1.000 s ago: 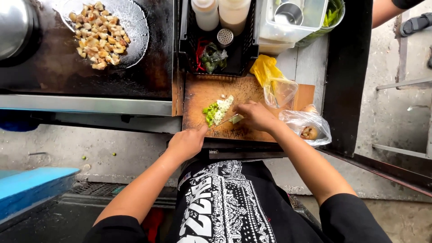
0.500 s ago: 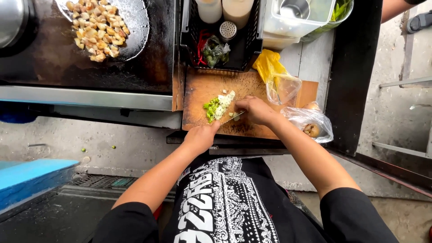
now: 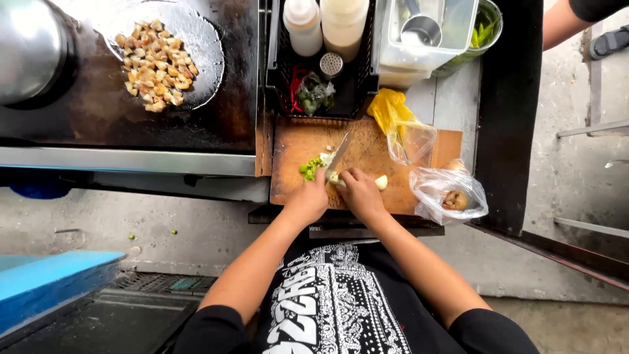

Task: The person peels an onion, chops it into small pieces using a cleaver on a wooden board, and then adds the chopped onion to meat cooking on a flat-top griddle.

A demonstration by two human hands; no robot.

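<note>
A wooden cutting board (image 3: 367,151) lies beside the griddle. My right hand (image 3: 359,192) grips a knife (image 3: 337,156) whose blade points up-left over the board. My left hand (image 3: 309,200) rests at the board's near edge, touching a small pile of chopped green vegetable (image 3: 310,169). A pale vegetable piece (image 3: 380,181) lies just right of my right hand.
A dark griddle (image 3: 131,124) at left holds browned diced pieces (image 3: 154,56) and a metal pot (image 3: 29,49). Behind the board: a black basket (image 3: 363,78) with squeeze bottles (image 3: 304,26), a clear container (image 3: 426,33), a yellow bag (image 3: 388,108), clear plastic bags (image 3: 449,190). Another person's arm (image 3: 563,23) shows top right.
My left hand moved up from below the board's edge onto the board beside the greens. The knife blade now points up over the board, and the pile looks smaller.
</note>
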